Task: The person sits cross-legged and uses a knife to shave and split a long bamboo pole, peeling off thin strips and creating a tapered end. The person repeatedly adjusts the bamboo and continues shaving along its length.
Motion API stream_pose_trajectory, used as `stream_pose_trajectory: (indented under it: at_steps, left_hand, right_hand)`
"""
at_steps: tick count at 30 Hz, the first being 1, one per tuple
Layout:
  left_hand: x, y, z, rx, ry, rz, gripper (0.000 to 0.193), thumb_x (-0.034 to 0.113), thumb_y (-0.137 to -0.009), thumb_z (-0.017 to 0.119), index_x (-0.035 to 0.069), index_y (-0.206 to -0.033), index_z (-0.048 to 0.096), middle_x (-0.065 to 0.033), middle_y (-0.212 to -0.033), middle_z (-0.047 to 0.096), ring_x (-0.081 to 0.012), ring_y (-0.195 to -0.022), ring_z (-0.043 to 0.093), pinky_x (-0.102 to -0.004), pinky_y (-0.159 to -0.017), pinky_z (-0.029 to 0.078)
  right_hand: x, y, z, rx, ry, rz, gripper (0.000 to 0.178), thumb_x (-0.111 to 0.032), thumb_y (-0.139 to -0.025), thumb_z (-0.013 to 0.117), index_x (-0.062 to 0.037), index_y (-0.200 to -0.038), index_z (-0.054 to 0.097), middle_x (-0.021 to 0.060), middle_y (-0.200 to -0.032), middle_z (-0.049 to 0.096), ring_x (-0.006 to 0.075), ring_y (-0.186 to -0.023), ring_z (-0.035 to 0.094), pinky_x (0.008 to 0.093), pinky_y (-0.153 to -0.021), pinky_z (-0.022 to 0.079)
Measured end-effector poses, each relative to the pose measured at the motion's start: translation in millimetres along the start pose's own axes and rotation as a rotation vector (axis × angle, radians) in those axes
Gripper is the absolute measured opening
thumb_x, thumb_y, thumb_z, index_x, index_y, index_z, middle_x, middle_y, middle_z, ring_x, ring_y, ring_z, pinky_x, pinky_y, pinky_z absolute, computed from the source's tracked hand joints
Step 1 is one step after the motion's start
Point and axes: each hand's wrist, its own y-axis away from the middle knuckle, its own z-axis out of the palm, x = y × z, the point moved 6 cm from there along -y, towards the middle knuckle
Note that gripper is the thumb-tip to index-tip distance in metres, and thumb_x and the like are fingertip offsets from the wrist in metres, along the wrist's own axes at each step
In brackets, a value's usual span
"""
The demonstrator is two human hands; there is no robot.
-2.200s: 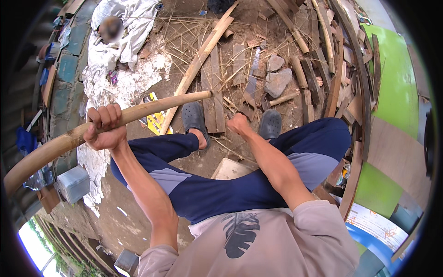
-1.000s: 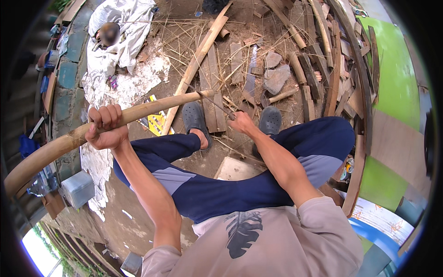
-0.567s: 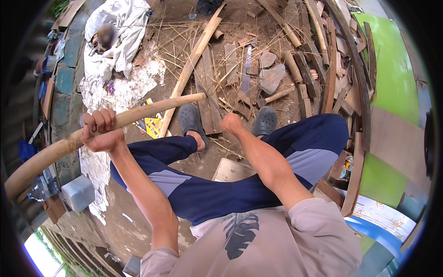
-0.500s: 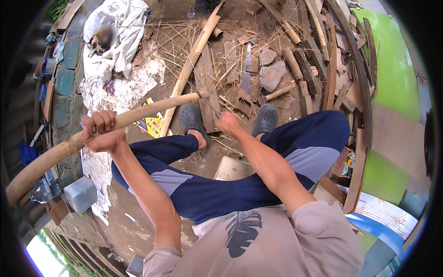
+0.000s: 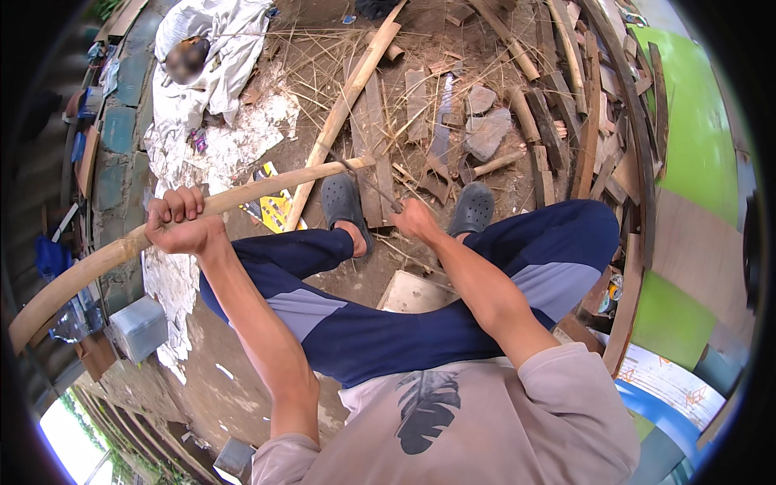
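My left hand [image 5: 184, 223] is closed around a long bamboo pole [image 5: 263, 186], which slants from the lower left up to its cut end in front of my left foot. My right hand [image 5: 414, 219] grips the handle end of a thin, dark, long-bladed tool [image 5: 373, 187] that looks like a knife seen nearly edge-on. Its blade crosses the pole close to the cut end; whether it bites into the bamboo, I cannot tell. Both forearms reach forward over my bent legs.
A split bamboo length [image 5: 356, 89] lies on the ground ahead. Beyond my feet are grey stones [image 5: 487, 133], a wooden-handled tool [image 5: 499, 163] and dry stalks. Scrap wood [image 5: 594, 121] is heaped at right; a white cloth [image 5: 214, 69] and a plastic box [image 5: 137, 330] lie left.
The dark tool has come into fuller view across the pole's end, as my right hand moved slightly to the right. My left hand keeps its grip, and the view has shifted a little.
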Motion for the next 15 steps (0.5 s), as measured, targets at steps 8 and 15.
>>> stream_pose_trajectory:
  at_steps: [8,15]
  left_hand:
    - [-2.6,0.7,-5.0,-0.088,0.033,-0.027,0.030,0.032,-0.080,0.048,0.018,-0.064,0.027,0.0029,-0.053,0.023,-0.0102,-0.045,0.021,-0.0269,-0.046,0.020]
    - [-4.5,-4.5,-3.7,-0.113,0.040,-0.031,0.029,0.033,-0.079,0.049,0.018,-0.065,0.028,0.0028,-0.053,0.024,-0.0102,-0.045,0.021,-0.0268,-0.045,0.020]
  right_hand:
    - [-31.1,9.2,-20.0,-0.025,0.040,-0.106,0.033,-0.027,-0.075,0.062,0.0015,-0.090,0.068,0.0310,-0.086,0.067,0.0417,-0.088,0.067,0.0475,-0.079,0.052]
    - [-10.7,1.3,-10.8,-0.030,0.063,-0.016,0.035,-0.023,-0.076,0.059,0.0031,-0.096,0.069,0.0285,-0.097,0.068,0.0432,-0.096,0.066,0.0467,-0.083,0.053]
